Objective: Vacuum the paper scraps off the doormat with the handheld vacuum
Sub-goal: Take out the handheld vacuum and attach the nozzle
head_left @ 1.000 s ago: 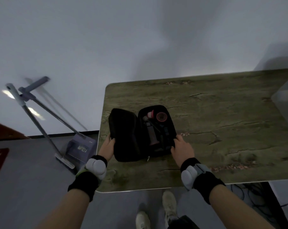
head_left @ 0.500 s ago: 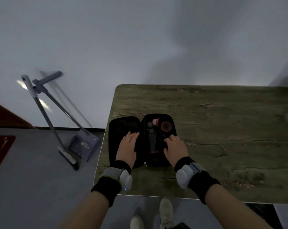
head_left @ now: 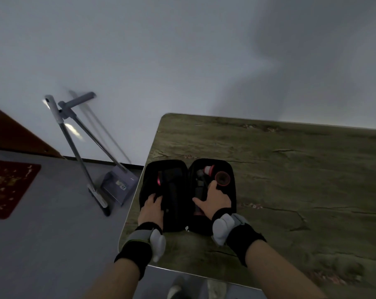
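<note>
Two hands are working inside an open black case (head_left: 188, 195) that is lying flat near the left end of the table (head_left: 301, 180). Far left on the floor, the red doormat (head_left: 8, 186) is waiting, speckled with pale paper scraps (head_left: 1, 169), well apart from the table. Between them a broom (head_left: 75, 152) and a dustpan (head_left: 118, 184) are leaning at the wall.

In the case's left half, the left hand (head_left: 151, 209) is resting with its fingers curling down onto a dark, long body with a pink ring, which I am taking to be the handheld vacuum (head_left: 170, 190); whether those fingers are actually gripping it I cannot tell. In the right half, the right hand (head_left: 214, 200) is lying spread and relaxed, its forefinger reaching toward the round red-rimmed attachments (head_left: 217, 176) and holding nothing.

The vacuum is looking like rigid, smooth plastic, probably light enough for one hand yet dense around its motor, so it is likely sitting snugly in its moulded recess. Wrapping the fingers around the narrower middle of the barrel seems the sensible hold, while the other hand is pinning the case down so it is not lifting along.
</note>
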Demonstrator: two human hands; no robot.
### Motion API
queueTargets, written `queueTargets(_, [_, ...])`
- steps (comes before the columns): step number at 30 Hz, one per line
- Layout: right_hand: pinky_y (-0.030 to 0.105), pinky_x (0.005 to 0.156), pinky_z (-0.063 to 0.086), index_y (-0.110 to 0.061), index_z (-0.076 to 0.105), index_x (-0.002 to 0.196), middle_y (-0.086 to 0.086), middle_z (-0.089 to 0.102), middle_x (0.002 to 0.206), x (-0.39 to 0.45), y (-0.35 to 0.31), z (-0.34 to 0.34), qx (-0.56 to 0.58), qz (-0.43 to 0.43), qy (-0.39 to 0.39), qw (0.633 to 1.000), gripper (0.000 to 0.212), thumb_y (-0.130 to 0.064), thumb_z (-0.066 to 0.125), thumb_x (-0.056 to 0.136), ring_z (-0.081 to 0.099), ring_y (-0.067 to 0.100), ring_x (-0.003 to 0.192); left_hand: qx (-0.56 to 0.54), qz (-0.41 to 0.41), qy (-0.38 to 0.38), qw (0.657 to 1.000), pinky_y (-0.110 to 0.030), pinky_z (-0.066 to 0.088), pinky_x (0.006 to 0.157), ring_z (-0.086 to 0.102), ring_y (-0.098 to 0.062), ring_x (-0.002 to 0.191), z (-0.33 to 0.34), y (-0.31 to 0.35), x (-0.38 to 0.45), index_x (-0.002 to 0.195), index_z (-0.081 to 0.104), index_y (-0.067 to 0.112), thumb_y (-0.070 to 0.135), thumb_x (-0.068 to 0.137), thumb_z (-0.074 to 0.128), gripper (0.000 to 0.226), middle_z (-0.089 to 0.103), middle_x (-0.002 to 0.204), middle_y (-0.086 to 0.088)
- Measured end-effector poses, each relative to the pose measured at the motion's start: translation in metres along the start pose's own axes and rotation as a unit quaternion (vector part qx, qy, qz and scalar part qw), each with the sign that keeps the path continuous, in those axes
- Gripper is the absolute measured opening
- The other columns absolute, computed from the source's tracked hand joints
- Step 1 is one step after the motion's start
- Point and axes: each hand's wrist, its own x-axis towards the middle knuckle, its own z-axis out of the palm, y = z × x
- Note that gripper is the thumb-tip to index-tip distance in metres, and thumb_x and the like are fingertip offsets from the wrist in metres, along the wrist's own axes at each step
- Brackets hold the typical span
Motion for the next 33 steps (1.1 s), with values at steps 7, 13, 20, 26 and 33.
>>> queueTargets(7, [0.035,0.087,0.050,-0.009,0.024,0.139,0.009,0.056,0.125,0.010,0.012,-0.009,0.204,0.022,-0.063,0.977,0.092,-0.043,0.077,0.072,0.059,0.027,0.110,-0.012,-0.011,-0.056,0.998,-0.037,0.034,0.108,0.039,-0.027,0.131,-0.005,0.000,0.007,0.136,0.042,0.022,0.048,0.080,0.065,0.065,0.020,0.150,-0.008])
queueTargets(13, [0.022,0.090,0.038,-0.015,0.056,0.118,-0.003,0.058,0.112,0.013,0.032,-0.026,0.305,-0.024,-0.046,0.951,0.060,-0.022,0.085,0.066,0.053,0.014,0.109,0.010,-0.018,-0.084,0.996,-0.039,0.023,0.113,0.029,-0.026,0.138,-0.004,0.004,0.011,0.135,0.039,0.028,0.057,0.075,0.065,0.071,0.013,0.152,-0.008])
queueTargets(20, [0.029,0.091,0.046,-0.013,0.064,0.102,-0.003,0.065,0.099,0.012,0.042,-0.035,0.384,-0.032,0.046,0.922,0.053,-0.014,0.091,0.056,0.060,0.014,0.099,-0.010,-0.033,-0.145,0.989,-0.040,0.024,0.114,0.020,-0.027,0.142,-0.015,0.012,0.022,0.133,0.045,0.024,0.053,0.075,0.069,0.070,0.013,0.154,-0.007])
queueTargets(26, [0.030,0.086,0.047,-0.011,0.063,0.102,0.004,0.065,0.098,0.008,0.054,-0.027,0.391,0.013,0.075,0.917,0.055,-0.009,0.091,0.054,0.061,0.019,0.095,-0.081,-0.043,-0.175,0.980,-0.040,0.041,0.105,0.042,-0.031,0.127,-0.017,0.001,0.028,0.128,0.050,0.010,0.034,0.073,0.077,0.065,0.033,0.144,-0.009])
queueTargets(33, [0.030,0.080,0.044,-0.013,0.058,0.102,0.005,0.060,0.101,0.000,0.059,-0.023,0.413,0.053,0.101,0.904,0.054,-0.009,0.089,0.058,0.056,0.020,0.095,-0.167,-0.059,-0.088,0.980,-0.037,0.046,0.093,0.056,-0.034,0.110,-0.023,-0.003,0.028,0.122,0.040,0.012,0.026,0.078,0.070,0.054,0.059,0.114,-0.012])
